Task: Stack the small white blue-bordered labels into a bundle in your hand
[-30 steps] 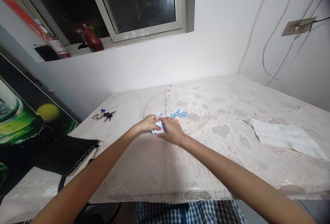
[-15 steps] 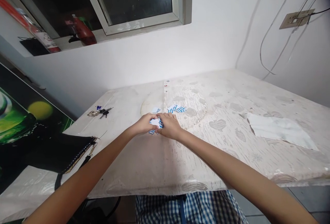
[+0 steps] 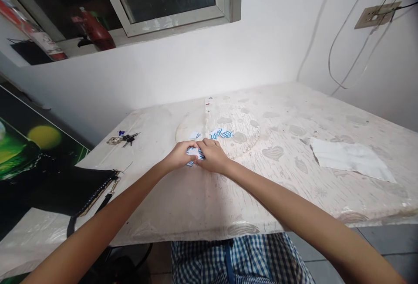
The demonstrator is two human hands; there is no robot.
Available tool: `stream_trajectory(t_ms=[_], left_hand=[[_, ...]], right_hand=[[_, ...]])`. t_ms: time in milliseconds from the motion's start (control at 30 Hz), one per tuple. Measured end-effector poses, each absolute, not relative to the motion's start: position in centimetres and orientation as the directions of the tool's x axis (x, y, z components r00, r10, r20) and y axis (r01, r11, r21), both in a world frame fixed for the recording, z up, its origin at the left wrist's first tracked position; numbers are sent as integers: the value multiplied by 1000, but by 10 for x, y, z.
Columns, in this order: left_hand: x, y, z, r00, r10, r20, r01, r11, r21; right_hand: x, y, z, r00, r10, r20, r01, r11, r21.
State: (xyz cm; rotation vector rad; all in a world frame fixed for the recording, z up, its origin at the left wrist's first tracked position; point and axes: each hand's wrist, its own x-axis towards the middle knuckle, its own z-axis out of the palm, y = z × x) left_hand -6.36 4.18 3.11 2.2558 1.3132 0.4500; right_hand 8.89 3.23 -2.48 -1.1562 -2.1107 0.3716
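Note:
My left hand (image 3: pixel 179 155) and my right hand (image 3: pixel 214 155) meet over the table, fingers curled inward around a small bunch of white cards with blue markings (image 3: pixel 193 151). Both thumbs press at the near side of the bunch. A few blue-edged pieces poke out just below the left fingers. Beyond my right hand lies a loose group of similar blue-and-white cards (image 3: pixel 226 133), and another white card (image 3: pixel 195 135) is behind my left fingertips. The fingers partly hide the held cards, so what is printed on them cannot be made out.
Keys (image 3: pixel 129 138) lie on the left of the patterned tablecloth (image 3: pixel 261 188). A black zipped pouch (image 3: pixel 65 188) sits at the left edge. To the right is a white cloth (image 3: pixel 351 157). A red bottle (image 3: pixel 98 31) stands on the window ledge; cords hang from a wall socket (image 3: pixel 375 15).
Both hands stay closed on the cards, with only slight shifting of the fingers. The whole view has moved a little, so everything appears slightly higher and farther left.

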Motion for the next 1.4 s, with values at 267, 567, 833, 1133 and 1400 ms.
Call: stream_trajectory(t_ms=[267, 567, 833, 1133, 1400], left_hand=[[-39, 63, 24, 202, 931, 304, 474, -365, 801], [39, 96, 5, 89, 962, 259, 157, -270, 950], [27, 93, -7, -31, 972, 232, 114, -228, 967], [32, 87, -5, 50, 979, 197, 89, -201, 976], [28, 97, -5, -123, 922, 367, 169, -345, 923]], right_hand=[[106, 63, -11, -176, 874, 454, 276, 486, -829], [167, 95, -5, 202, 929, 312, 110, 295, -949], [151, 91, -8, 65, 977, 205, -84, 210, -974], [158, 91, -8, 122, 966, 228, 23, 227, -974], [166, 97, -9, 235, 898, 371, 133, 348, -928]])
